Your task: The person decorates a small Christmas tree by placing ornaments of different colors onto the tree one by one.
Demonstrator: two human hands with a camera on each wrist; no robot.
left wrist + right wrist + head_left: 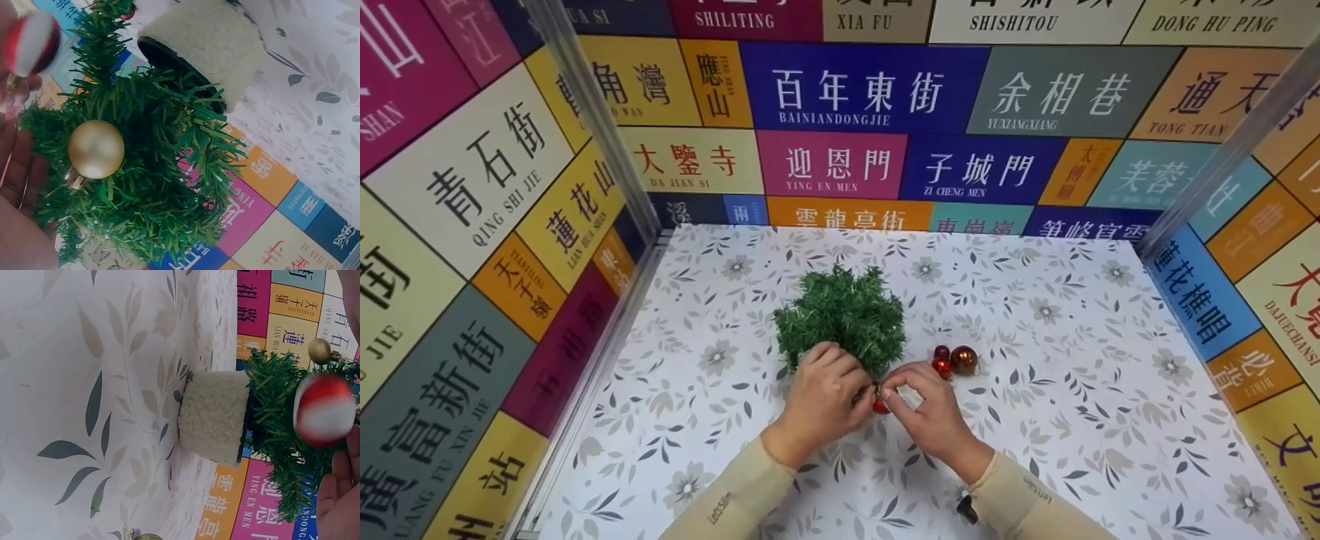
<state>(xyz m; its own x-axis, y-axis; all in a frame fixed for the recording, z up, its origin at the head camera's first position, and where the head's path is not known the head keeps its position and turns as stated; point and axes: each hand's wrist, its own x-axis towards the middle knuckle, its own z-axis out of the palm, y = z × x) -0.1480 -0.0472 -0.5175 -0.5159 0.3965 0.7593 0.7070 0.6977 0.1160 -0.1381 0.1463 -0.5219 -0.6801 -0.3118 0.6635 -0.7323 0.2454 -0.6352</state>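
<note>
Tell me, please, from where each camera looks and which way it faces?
Head: from above, looking forward and down at the small green tree on the floral table; both hands and sleeves show.
Left wrist: beside the tree, facing its branches and gold bauble; left hand shows.
Right wrist: low, facing the tree's woolly base; right hand shows.
All share the tree and the red-and-white bauble.

Small green tree [841, 315] upright on table; red bauble [880, 407] at its near branches.
</note>
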